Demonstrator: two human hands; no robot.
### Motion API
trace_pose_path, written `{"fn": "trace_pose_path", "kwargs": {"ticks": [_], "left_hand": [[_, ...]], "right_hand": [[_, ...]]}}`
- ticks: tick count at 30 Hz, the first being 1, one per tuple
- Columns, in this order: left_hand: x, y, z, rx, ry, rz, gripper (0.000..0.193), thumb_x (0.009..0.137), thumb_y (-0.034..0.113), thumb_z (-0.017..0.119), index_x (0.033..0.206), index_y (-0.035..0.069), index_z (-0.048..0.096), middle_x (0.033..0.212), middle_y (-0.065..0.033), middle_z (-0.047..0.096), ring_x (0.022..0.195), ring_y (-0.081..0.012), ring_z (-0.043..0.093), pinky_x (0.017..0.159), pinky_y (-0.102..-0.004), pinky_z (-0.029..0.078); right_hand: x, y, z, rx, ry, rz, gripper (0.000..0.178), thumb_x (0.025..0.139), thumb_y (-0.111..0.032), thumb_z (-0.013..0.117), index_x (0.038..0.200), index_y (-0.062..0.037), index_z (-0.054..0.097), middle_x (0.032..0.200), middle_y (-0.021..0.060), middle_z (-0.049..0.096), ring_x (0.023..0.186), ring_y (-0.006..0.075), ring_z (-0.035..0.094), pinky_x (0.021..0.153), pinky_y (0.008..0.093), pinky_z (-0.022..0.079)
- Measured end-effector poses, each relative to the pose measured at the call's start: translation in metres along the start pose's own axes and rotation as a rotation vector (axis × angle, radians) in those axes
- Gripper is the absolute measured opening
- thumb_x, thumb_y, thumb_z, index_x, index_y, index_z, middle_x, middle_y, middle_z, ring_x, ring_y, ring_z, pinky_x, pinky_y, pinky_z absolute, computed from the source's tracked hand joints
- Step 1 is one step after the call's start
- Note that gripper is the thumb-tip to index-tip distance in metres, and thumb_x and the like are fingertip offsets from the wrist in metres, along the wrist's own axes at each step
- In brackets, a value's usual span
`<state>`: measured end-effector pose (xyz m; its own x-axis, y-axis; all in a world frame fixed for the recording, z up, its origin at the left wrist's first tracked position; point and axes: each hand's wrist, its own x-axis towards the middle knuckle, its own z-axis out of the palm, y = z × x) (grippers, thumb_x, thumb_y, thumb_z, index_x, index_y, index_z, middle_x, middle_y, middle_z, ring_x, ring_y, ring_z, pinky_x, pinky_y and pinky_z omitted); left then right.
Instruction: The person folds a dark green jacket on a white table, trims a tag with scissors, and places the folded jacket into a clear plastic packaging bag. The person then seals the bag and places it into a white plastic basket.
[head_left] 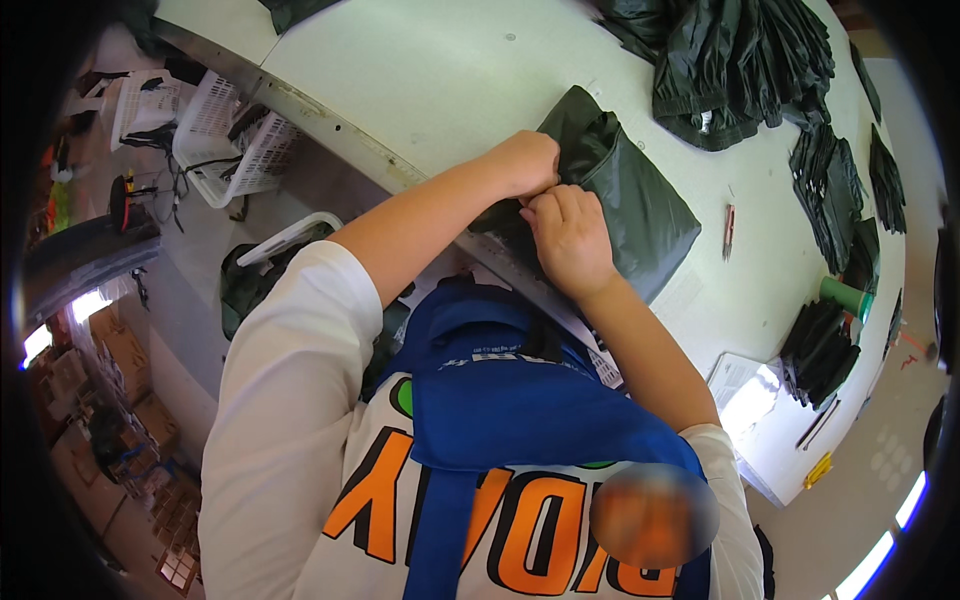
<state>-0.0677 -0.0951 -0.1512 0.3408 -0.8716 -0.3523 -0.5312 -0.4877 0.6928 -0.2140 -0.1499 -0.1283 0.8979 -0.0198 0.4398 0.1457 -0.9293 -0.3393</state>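
A folded piece of dark green, glossy fabric (640, 210) lies over the near edge of the white table, part of it hanging past the edge. My left hand (528, 165) is closed on its left side, with the fingers curled into the cloth. Just below it my right hand (572, 232) is also closed, thumb and fingers pinched at the fabric's edge, almost touching the left. What exactly lies between the fingertips is hidden. A crumpled fold of the cloth stands up beside my left hand.
Dark garments (740, 65) are heaped at the table's far right, with more dark pieces (825, 190) along its right side. A red pen (729, 232), a green roll (846, 297) and a paper sheet (745, 395) lie there too. White plastic baskets (235, 140) stand left, below the table (430, 90).
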Motion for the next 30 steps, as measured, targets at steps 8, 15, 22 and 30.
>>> {"fn": "trace_pose_path", "kwargs": {"ticks": [8,15,22,30], "left_hand": [[-0.114,0.017,0.03,-0.051,0.57,0.054,0.013,0.078,0.014,0.068,0.08,0.005,0.059,0.073,-0.0125,0.06,0.066,-0.0301,0.06,0.058,-0.0403,0.048],[-0.096,0.01,0.042,-0.074,0.564,0.104,0.012,0.076,0.014,0.062,0.077,0.005,0.055,0.074,-0.0151,0.059,0.071,-0.0348,0.06,0.062,-0.0463,0.049],[-0.114,0.037,0.038,-0.143,0.118,-0.116,0.021,0.071,0.024,0.064,0.077,0.004,0.061,0.081,-0.0187,0.062,0.078,-0.0375,0.063,0.066,-0.0479,0.052],[-0.134,0.027,0.108,-0.292,0.212,0.06,0.013,0.069,0.016,0.059,0.072,0.004,0.055,0.073,-0.0174,0.059,0.07,-0.0376,0.059,0.062,-0.047,0.047]], "right_hand": [[0.012,-0.002,-0.011,-0.065,-0.008,0.079,0.015,0.076,-0.013,0.067,0.082,-0.0072,0.055,0.086,0.0063,0.059,0.094,0.0255,0.057,0.078,0.0384,0.04],[0.013,0.006,-0.008,-0.043,-0.047,0.031,0.013,0.078,-0.012,0.065,0.082,-0.0064,0.055,0.085,0.007,0.059,0.097,0.0266,0.057,0.078,0.0394,0.041],[0.004,0.02,-0.024,-0.285,-0.114,0.099,0.013,0.08,-0.013,0.061,0.089,-0.005,0.065,0.097,0.0101,0.062,0.108,0.0327,0.054,0.093,0.0448,0.04],[0.021,0.062,-0.029,-0.281,-0.086,0.297,0.01,0.088,-0.01,0.054,0.088,-0.0005,0.053,0.095,0.017,0.054,0.105,0.0364,0.049,0.091,0.0484,0.036]]}}
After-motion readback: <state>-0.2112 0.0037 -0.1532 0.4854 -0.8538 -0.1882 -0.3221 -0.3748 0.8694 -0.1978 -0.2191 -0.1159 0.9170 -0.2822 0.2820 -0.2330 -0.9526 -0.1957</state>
